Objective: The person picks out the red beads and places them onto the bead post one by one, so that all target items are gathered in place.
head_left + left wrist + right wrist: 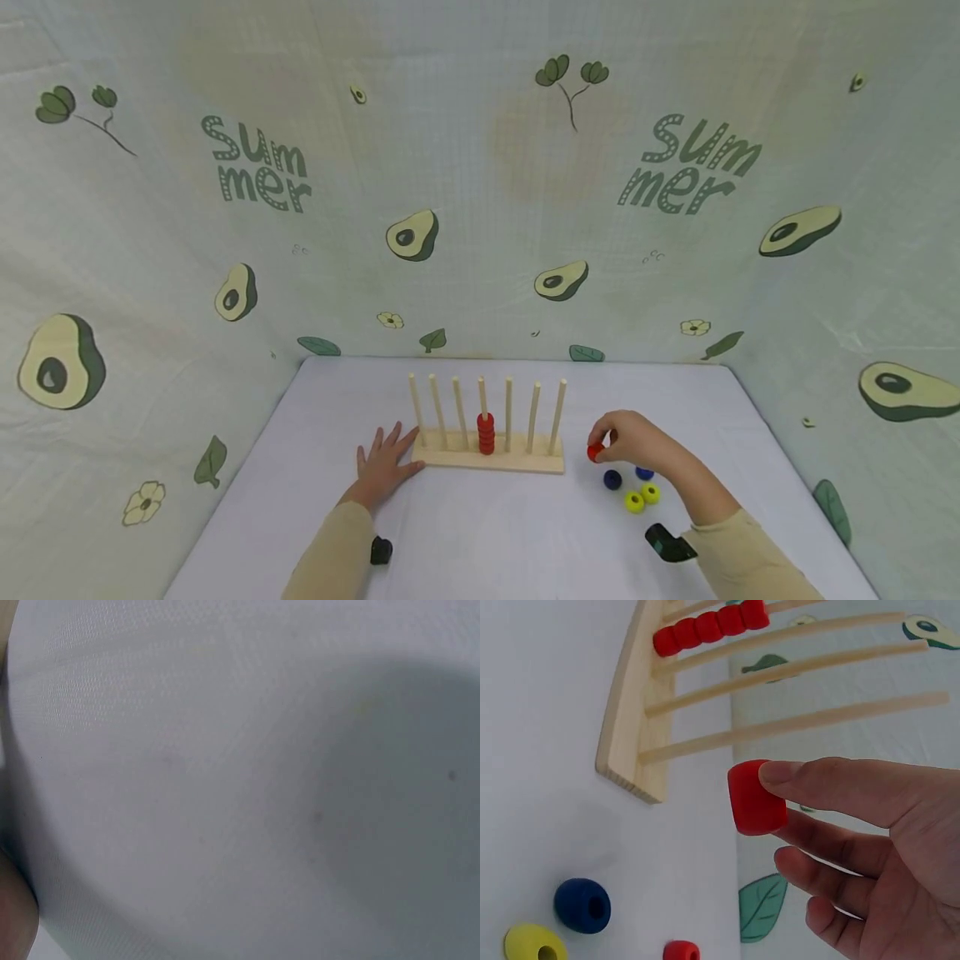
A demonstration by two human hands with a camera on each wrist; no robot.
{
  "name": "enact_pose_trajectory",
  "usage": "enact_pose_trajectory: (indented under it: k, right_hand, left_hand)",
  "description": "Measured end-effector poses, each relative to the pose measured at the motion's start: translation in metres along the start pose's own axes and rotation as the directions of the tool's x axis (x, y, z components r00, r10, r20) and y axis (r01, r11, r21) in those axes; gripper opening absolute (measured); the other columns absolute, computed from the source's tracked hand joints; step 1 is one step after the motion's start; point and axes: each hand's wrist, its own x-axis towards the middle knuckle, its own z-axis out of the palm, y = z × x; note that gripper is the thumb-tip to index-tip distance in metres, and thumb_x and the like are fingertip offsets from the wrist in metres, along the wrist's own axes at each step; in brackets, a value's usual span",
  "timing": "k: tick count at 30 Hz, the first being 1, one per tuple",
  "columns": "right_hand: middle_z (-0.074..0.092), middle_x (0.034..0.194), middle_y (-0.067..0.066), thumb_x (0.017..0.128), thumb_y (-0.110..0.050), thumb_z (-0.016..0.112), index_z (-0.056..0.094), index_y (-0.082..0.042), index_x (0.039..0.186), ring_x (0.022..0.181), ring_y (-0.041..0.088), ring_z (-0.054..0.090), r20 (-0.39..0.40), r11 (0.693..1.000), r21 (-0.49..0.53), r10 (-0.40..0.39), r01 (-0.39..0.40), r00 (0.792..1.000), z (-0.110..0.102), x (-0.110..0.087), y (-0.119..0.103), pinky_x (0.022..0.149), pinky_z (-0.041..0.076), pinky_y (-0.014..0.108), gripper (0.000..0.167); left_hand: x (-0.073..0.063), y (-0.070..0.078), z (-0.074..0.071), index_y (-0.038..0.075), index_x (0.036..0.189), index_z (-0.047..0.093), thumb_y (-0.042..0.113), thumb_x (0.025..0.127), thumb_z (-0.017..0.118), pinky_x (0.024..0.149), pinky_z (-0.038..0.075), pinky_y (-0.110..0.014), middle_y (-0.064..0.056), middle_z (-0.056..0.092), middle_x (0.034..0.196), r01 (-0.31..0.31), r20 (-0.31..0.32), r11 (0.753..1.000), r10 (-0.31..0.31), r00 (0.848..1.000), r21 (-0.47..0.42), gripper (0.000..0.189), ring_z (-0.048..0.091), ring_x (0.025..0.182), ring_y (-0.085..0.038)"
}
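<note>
Nearest, two beige sleeves (330, 546) are seen, with a black device (669, 545) worn at each wrist above the white worktop (480, 533). Two yellow beads (631, 505) are seen side by side on the worktop at the right. Just beyond them, two blue beads (611, 481) are set, one partly covered by the right forearm. In the right wrist view another red bead (676, 952) is shown lying loose, cut off by the lower edge.

A red bead (750, 802) is held by the right hand (632, 439), whose grip is clamped on it between thumb and fingers. The bead is held to the right of the rack, apart from its pegs. The left hand (384, 469) is laid at the rack's left end, its grip spread apart, and the base is touched by its fingers.

Seven upright pegs are carried by the wooden rack (453, 459); on the middle peg five red beads (486, 435) are stacked. Farthest, a pale cloth (480, 167) is hung, printed with avocados, leaves, flowers and the word "summer".
</note>
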Motion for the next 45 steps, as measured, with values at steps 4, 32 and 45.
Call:
enact_pose_trajectory:
  k: [4, 32, 45]
  right_hand:
    - [0.060, 0.081, -0.002, 0.076, -0.004, 0.082, 0.071, -0.013, 0.085, 0.073, 0.019, 0.051, 0.020, 0.999, -0.021, -0.046, 0.046, 0.999, -0.002, 0.002, -0.010, 0.062, 0.050, 0.029, 0.016]
    - [0.061, 0.088, -0.006, 0.080, -0.006, 0.079, 0.074, -0.015, 0.090, 0.082, 0.014, 0.061, 0.149, 0.951, -0.024, -0.301, 0.308, 0.942, -0.015, 0.007, -0.082, 0.069, 0.056, 0.026, 0.015]
    - [0.062, 0.089, -0.008, 0.083, -0.008, 0.077, 0.075, -0.016, 0.092, 0.080, 0.012, 0.063, 0.092, 0.917, -0.012, -0.397, 0.400, 0.913, -0.022, 0.012, -0.104, 0.067, 0.054, 0.024, 0.013]
  left_hand:
    - [0.003, -0.003, 0.002, 0.020, 0.150, 0.041, 0.054, 0.089, 0.063, 0.105, -0.005, -0.072, -0.017, 0.022, 0.159, 0.008, 0.007, 1.000, -0.008, 1.000, 0.013, 0.073, 0.005, 0.144, -0.047]
    - [0.002, 0.000, -0.002, 0.019, 0.149, 0.042, 0.057, 0.088, 0.062, 0.105, -0.002, -0.073, -0.018, 0.024, 0.158, 0.011, 0.023, 1.000, -0.011, 1.000, -0.005, 0.075, 0.006, 0.144, -0.048]
    - [0.001, 0.003, -0.005, 0.019, 0.150, 0.042, 0.056, 0.088, 0.063, 0.105, -0.003, -0.073, -0.017, 0.024, 0.158, 0.021, 0.030, 1.000, -0.021, 0.999, -0.007, 0.075, 0.006, 0.144, -0.048]
